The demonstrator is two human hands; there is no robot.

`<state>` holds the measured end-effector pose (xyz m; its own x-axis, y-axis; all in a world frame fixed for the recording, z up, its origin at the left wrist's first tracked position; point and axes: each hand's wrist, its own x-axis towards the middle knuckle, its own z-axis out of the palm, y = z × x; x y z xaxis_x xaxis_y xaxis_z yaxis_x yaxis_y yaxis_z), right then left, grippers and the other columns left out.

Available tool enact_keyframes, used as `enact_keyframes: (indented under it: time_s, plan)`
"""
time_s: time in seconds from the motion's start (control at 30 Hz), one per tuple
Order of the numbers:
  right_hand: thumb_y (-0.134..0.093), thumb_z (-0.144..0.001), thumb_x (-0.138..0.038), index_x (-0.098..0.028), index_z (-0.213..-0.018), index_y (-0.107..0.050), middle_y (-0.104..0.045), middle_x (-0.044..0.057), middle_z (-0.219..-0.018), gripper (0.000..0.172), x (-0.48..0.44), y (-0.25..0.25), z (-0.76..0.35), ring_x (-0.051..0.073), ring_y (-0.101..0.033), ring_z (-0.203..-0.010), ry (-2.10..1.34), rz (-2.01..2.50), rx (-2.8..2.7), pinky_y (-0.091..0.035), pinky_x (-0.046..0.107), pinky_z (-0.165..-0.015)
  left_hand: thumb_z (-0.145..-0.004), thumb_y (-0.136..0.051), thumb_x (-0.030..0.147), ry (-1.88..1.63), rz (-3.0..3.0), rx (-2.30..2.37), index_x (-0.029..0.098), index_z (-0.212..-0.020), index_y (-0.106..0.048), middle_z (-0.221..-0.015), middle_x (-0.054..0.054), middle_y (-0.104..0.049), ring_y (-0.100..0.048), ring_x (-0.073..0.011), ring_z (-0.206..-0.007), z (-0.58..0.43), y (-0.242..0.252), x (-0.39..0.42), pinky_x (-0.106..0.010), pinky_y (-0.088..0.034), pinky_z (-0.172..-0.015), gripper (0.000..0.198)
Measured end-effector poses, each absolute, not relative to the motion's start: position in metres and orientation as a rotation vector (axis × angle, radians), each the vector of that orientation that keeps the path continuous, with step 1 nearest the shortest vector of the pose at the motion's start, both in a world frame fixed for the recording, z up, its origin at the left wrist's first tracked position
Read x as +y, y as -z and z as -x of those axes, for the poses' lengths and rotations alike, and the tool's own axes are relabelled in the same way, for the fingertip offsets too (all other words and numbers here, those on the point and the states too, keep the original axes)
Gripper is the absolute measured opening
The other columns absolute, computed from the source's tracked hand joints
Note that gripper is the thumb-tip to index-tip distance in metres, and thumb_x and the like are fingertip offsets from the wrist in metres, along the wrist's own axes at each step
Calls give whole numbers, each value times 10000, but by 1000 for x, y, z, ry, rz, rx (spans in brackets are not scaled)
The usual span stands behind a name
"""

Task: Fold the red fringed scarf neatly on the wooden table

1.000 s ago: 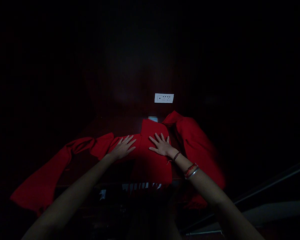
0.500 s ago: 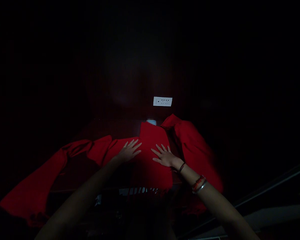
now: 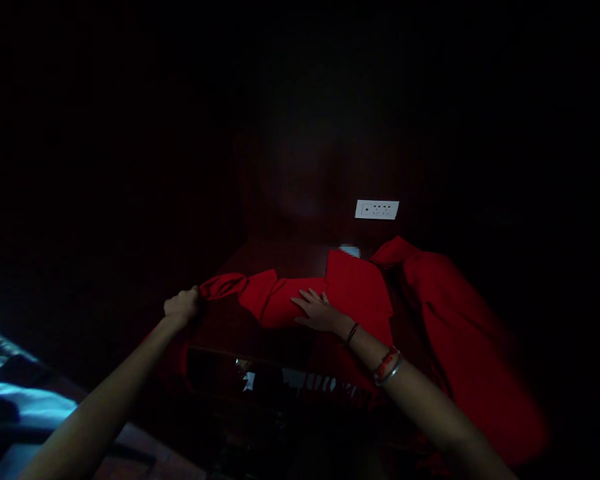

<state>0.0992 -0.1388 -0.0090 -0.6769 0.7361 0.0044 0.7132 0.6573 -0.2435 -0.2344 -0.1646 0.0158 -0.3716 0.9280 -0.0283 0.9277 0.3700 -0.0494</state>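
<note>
A red fringed scarf [image 3: 295, 299] lies in folds over a dark wooden tabletop [image 3: 225, 327]. At its left stretch, where the cloth is bunched and twisted, my left hand [image 3: 183, 305] is closed around it. My right hand [image 3: 319, 312] rests open, fingers spread, on the cloth beside the folded middle part. Fringe hangs over the near edge of the table, dim in the shadow. More red cloth [image 3: 455, 320] drapes along the right side and down past the edge. Bracelets circle my right forearm.
On the dark wall behind is a white socket plate [image 3: 377, 209]. A small pale, blurred item [image 3: 350, 251] sits at the back of the table. Bright bluish-white cloth [image 3: 25, 413] shows at the lower left. Deep shadow hides most surroundings.
My left hand has left the middle of the scarf, moved left and closed on its bunched part. My right hand has shifted left over the cloth. The view has turned left.
</note>
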Motion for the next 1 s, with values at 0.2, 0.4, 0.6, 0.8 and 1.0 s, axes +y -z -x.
enact_keyframes:
  time_s: [0.2,0.4,0.6,0.8,1.0]
  plan:
    - [-469,-705,-369,-155,-1214,-311,-346,129,-1228,574,-127,-5,-94,213,-310,-1121,-835,1086,-2298,-235,388,-927,-727,-374,217,356,1749,-2085,151,-992,-509,-928,-113,-536,-526,-251,-809,214,-95,-158,-319,-420,-628,304]
    - [-458,-718,-393,-330,-1228,-174,-413,30,-1165,587,-127,-80,-105,134,-471,-960,-1423,785,-1552,-415,325,-772,-726,-373,132,883,2239,-1382,162,-979,-517,-952,-29,-546,-483,-154,-896,92,-161,-147,-274,-351,-811,293]
    - [-550,-623,-233,-248,-1117,-380,-501,28,-1044,523,-132,-78,-146,131,-523,-816,-1233,922,-1544,-451,249,-671,-717,-450,252,717,2864,-1227,178,-1191,-327,-1182,-40,-427,-407,-144,-1047,26,-130,-136,-257,-308,-863,495]
    - [-421,-670,-240,-184,-1192,-272,-466,95,-1079,546,-130,-33,-219,172,-509,-876,-1034,1523,-1630,-446,306,-684,-612,-520,473,28,2662,-2059,147,-1278,-134,-1302,-149,-187,-178,-277,-1176,96,-52,-125,-392,-262,-881,835]
    - [-588,-556,-360,-259,-1250,-199,-80,88,-1328,802,-143,-34,-202,304,-65,-1189,-312,1511,-2487,-191,471,-902,-637,-508,405,89,2758,-2006,90,-1284,-79,-1265,-149,-290,-322,-212,-1122,101,0,-129,-265,-275,-887,838]
